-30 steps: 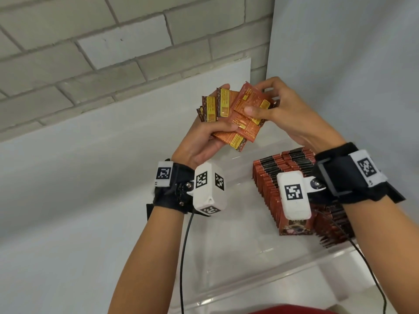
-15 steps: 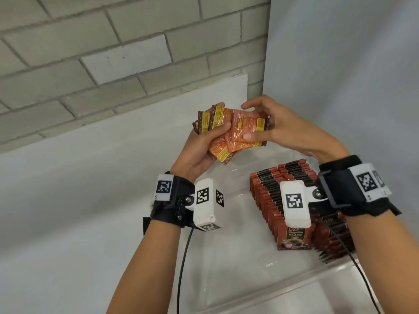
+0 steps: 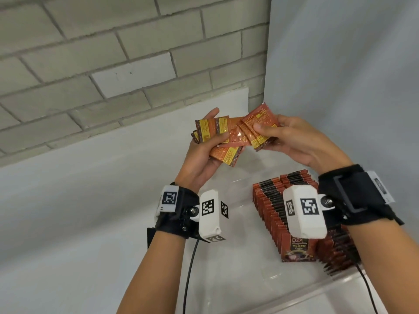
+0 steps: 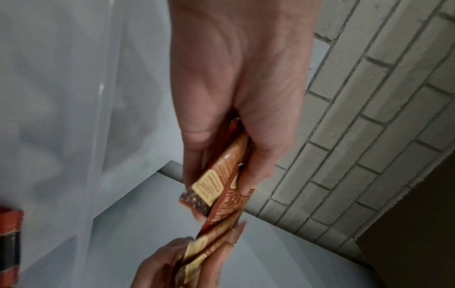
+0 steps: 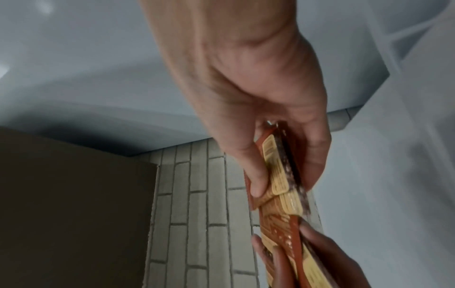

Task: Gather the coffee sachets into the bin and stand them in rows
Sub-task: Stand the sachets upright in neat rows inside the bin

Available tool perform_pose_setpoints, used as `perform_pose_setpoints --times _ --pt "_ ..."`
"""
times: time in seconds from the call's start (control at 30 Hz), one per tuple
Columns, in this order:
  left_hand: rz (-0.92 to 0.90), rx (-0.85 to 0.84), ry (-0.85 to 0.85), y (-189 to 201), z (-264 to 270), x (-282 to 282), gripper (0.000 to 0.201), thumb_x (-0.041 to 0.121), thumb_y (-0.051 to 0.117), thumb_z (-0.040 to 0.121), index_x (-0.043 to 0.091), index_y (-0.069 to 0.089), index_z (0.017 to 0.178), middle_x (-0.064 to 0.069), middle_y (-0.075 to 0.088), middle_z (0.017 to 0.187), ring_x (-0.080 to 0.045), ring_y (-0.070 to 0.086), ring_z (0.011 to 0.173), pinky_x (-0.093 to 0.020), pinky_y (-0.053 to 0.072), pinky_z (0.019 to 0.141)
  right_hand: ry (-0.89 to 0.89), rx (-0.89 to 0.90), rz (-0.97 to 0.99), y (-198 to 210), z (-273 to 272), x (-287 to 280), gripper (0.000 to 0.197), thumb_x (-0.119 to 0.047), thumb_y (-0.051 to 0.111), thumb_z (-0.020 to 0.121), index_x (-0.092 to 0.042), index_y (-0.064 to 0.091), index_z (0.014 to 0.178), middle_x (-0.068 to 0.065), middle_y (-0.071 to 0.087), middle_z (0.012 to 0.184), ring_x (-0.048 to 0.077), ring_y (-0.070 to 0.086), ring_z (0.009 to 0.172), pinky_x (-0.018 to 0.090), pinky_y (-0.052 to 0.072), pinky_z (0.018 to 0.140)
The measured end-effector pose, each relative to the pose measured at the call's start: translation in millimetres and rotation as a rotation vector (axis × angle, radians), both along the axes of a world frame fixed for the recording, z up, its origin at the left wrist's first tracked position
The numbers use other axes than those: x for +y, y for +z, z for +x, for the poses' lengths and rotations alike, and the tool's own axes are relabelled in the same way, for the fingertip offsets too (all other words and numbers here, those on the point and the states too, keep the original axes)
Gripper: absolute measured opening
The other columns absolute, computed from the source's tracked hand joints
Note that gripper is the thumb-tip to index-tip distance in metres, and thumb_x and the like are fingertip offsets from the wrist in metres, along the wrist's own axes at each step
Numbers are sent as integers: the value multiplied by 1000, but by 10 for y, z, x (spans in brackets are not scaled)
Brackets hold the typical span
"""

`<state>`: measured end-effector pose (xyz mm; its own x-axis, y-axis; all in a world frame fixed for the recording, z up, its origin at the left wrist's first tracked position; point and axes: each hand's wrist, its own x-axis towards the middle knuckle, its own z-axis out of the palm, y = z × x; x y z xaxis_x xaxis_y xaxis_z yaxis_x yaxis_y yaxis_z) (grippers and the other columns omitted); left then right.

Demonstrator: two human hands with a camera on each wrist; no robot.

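Observation:
Both hands hold a loose fan of orange-red coffee sachets (image 3: 235,134) with yellow labels, raised above the clear bin (image 3: 226,268). My left hand (image 3: 210,143) grips the left part of the fan, thumb across the fronts; its wrist view shows sachets (image 4: 216,185) pinched between thumb and fingers. My right hand (image 3: 272,132) pinches the right-hand sachets (image 5: 278,175), thumb on the front and fingers behind. Inside the bin, rows of upright sachets (image 3: 283,205) stand at the right, partly hidden by my right wrist camera.
The clear bin sits on a white table (image 3: 68,211) in a corner. A grey brick wall (image 3: 113,53) runs behind and a pale panel (image 3: 351,75) rises on the right. The bin's left half holds no sachets.
The fan has spread wider sideways. My right hand has drawn its sachets to the right, apart from the bundle in my left hand. Both hands sit lower in the picture than before.

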<state>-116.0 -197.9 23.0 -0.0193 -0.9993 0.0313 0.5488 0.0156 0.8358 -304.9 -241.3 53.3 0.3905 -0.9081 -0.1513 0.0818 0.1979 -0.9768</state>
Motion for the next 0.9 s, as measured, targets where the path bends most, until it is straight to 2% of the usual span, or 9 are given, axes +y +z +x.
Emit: perform_pose_setpoints --times 0.07,0.17,0.33,0.43,0.57,0.67,0.77,0.83,0.9 --pt "-34 35 51 1 2 -5 55 -11 53 88 24 51 130 -11 56 129 -34 55 123 -49 54 90 50 -13 68 -11 30 6 39 -16 71 77 -4 62 113 8 72 106 16 69 96 31 59 81" --pt "-71 24 116 -6 5 2 61 -14 53 87 20 44 137 -16 55 133 -31 55 123 -46 51 96 93 -9 147 -43 92 33 48 -21 74 70 -3 63 113 8 73 103 17 69 97 29 59 76" --pt "-75 15 111 -14 -21 2 63 -14 54 87 18 42 140 -17 55 136 -31 56 123 -44 52 96 56 -61 155 -105 197 58 35 -20 73 78 -8 65 110 5 73 104 15 69 98 27 58 77" --pt "-43 32 71 4 -50 0 55 -6 55 89 21 47 137 -12 59 133 -28 58 120 -40 53 94 -37 -164 164 -107 206 31 28 -15 70 84 -10 65 111 4 73 102 14 70 94 26 56 80" --pt "44 117 41 16 -65 -4 36 10 45 99 25 54 130 -7 70 116 -23 67 105 -43 54 91 -128 -239 186 -101 170 -14 20 -9 70 83 -12 66 102 3 73 95 15 67 91 29 52 82" --pt "33 149 67 6 -22 -8 42 2 44 97 22 53 133 -12 68 118 -25 67 104 -43 54 92 -154 -238 188 -76 124 -35 22 -10 70 82 -14 65 104 1 72 92 13 65 88 27 50 77" --pt "-29 136 102 -6 -2 -10 56 -9 48 91 21 47 138 -18 62 123 -32 60 116 -45 49 99 -89 -198 177 -57 107 -21 22 -12 70 82 -15 65 104 -1 72 90 10 64 84 24 49 74" --pt "-79 139 117 -24 -2 -15 63 -14 48 88 21 42 141 -22 57 130 -37 53 124 -50 44 103 -14 -146 182 -61 123 -3 33 -15 73 77 -12 65 109 1 72 96 11 64 89 24 50 80" --pt "-114 153 142 -37 1 -17 67 -17 47 88 20 39 142 -22 54 133 -38 51 127 -52 43 104 50 -98 196 -79 158 20 49 -19 75 71 -6 63 117 6 71 106 16 63 101 28 49 94"
